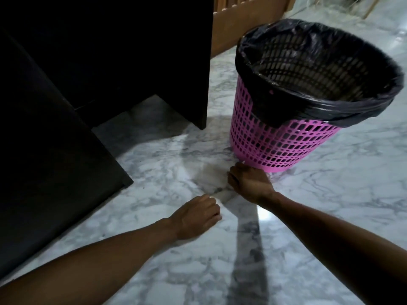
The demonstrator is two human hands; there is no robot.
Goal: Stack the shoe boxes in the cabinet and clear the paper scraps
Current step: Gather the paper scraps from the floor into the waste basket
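Marble floor (330,216), unlabelled pink bin (275,146), two curled hands.

The dark cabinet (105,62) stands on the marble floor (330,216) at the left, its inside too dim to make out; a tiny white paper scrap (243,161) lies against the base of the pink waste basket (275,146).

Cabinet (99,62): on your left, standing on the floor (330,194).
Bin (286,139): right of the cabinet, near it.
Liner (319,69): inside the bin, folded over its rim.
Your right hand (251,183): just before the bin's base.
Your left hand (198,214): nearer you, left of the right.
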